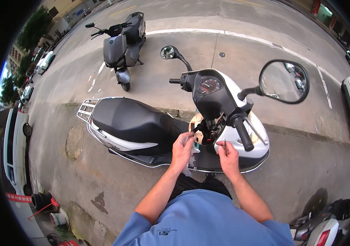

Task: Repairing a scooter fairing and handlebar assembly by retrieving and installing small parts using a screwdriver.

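Observation:
A white and black scooter (125,119) stands crosswise in front of me, its seat to the left and handlebars to the right. Below the dashboard (209,85), the inside of the steering column (211,131) is exposed, with dark parts and wiring showing. My left hand (182,151) is closed at the column's left side, fingertips by a short black part; whether it grips that part is unclear. A cream-coloured panel (200,137) is just beyond these fingers. My right hand (228,157) pinches a thin dark rod-like piece (225,144), close to the white front body.
The right mirror (284,81) and handlebar grip (243,134) stick out beyond my right hand. A grey scooter (119,49) is parked farther back. White vans or cars stand at both sides. Another scooter (322,221) is at the lower right, and a bucket (59,218) lower left.

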`<control>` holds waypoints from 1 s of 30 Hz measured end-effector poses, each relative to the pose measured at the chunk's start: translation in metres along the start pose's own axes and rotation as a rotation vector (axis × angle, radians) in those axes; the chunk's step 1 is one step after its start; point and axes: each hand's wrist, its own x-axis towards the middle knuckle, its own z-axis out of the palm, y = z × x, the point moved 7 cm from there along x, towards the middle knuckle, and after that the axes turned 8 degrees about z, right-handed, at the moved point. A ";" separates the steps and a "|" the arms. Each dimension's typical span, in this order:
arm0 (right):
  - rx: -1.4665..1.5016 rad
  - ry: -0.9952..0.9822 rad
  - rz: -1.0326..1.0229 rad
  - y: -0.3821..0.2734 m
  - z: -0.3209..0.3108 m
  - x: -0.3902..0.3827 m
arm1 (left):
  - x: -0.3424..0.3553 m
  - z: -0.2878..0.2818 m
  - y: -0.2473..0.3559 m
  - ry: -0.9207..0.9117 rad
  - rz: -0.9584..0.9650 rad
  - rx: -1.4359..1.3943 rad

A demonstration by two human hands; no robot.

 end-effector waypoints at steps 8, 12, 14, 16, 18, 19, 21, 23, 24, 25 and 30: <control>-0.348 -0.118 0.044 -0.050 0.004 0.011 | 0.062 0.052 0.035 -0.225 0.558 0.491; -0.429 -0.089 -0.061 -0.075 0.003 0.010 | 0.078 0.059 0.039 -0.400 0.313 0.498; -0.386 -0.029 0.012 -0.084 0.006 0.014 | 0.086 0.054 0.033 -0.429 0.287 0.435; -0.368 0.077 0.050 -0.100 0.010 0.021 | 0.088 0.052 0.041 -0.478 0.201 0.356; -0.386 0.124 -0.016 -0.109 0.023 0.034 | 0.095 0.047 0.039 -0.511 0.206 0.289; -0.389 0.164 -0.084 -0.114 0.027 0.039 | 0.099 0.047 0.041 -0.540 0.211 0.237; -0.502 0.205 -0.150 -0.103 0.034 0.054 | 0.106 0.045 0.040 -0.571 0.233 0.231; -0.671 0.237 -0.253 -0.108 0.045 0.059 | 0.110 0.044 0.040 -0.609 0.340 0.168; -0.762 0.233 -0.166 -0.109 0.049 0.060 | 0.109 0.043 0.046 -0.631 0.356 0.170; -0.775 0.231 -0.160 -0.110 0.052 0.062 | 0.112 0.042 0.046 -0.631 0.351 0.156; -0.931 0.303 -0.259 -0.118 0.060 0.068 | 0.119 0.042 0.046 -0.709 0.349 0.171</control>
